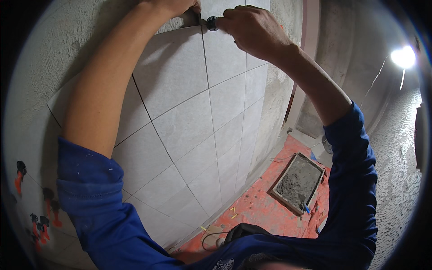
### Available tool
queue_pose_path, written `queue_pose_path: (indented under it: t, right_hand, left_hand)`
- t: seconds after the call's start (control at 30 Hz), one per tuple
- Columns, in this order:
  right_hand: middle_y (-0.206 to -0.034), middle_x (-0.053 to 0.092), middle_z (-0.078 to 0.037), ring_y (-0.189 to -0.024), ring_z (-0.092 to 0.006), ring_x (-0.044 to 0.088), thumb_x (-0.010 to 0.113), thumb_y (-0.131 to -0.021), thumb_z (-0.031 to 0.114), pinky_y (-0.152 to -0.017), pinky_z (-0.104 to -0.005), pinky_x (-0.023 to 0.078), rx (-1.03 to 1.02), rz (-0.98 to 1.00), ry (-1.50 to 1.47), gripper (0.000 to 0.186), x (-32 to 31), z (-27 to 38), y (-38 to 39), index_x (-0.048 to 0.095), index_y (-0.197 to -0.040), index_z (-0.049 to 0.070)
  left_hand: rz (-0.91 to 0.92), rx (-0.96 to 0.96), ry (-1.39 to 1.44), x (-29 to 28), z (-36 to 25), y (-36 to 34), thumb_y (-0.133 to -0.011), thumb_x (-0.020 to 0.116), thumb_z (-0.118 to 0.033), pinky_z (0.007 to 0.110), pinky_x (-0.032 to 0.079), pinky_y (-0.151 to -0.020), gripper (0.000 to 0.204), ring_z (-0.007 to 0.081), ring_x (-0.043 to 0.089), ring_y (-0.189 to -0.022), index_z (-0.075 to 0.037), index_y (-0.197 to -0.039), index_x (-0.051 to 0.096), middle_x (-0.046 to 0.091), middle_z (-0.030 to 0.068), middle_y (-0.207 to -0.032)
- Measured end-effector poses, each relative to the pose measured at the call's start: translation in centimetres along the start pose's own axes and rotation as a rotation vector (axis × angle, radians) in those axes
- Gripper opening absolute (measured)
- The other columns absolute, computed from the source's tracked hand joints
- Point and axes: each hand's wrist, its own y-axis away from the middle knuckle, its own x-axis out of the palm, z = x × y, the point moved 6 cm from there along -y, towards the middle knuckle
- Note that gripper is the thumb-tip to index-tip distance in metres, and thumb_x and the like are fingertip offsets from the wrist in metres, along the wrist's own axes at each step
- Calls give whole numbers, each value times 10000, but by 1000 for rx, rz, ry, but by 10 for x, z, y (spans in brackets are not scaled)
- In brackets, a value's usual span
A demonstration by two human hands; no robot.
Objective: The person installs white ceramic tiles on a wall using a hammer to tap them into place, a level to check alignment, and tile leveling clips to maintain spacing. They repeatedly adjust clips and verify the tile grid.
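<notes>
Both my arms, in blue sleeves, are raised to the top of a wall of large pale grey tiles. My right hand pinches a round black tile-levelling knob at the joint where the upper tiles meet. Just left of it, my left hand is cut off by the upper edge of the picture. Its bent fingertips are near the same joint, and what they hold, if anything, is hidden. Bare rough plaster shows behind my left forearm.
Several black-and-red tile levellers stick out at the lower left. A framed tray of grey mortar lies on an orange-red floor sheet, with small yellow pieces nearby. A bright lamp hangs at the right.
</notes>
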Motion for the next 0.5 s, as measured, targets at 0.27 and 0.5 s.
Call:
queue_pose_path:
  t: [0.27,0.5]
  right_hand:
    - [-829,662,-131,-729,-307,671,553,-835,14,-675,-412,557,193,214,-370,104,12,-17,1,649,-871,26]
    - [-790,665,-224,-768,-405,663,570,-852,64,-699,-482,521,452,266,-602,124,2,-25,-15,680,-862,6]
  left_hand:
    - [30,-25,-25,-5,-3,1,-720,786,-186,337,598,-687,171,204,698,-759,-39,-711,699,725,79,-1000]
    - [94,-34,-22,-4,-1,-1,-717,794,-191,351,592,-719,182,225,704,-806,-42,-776,709,713,87,-1053]
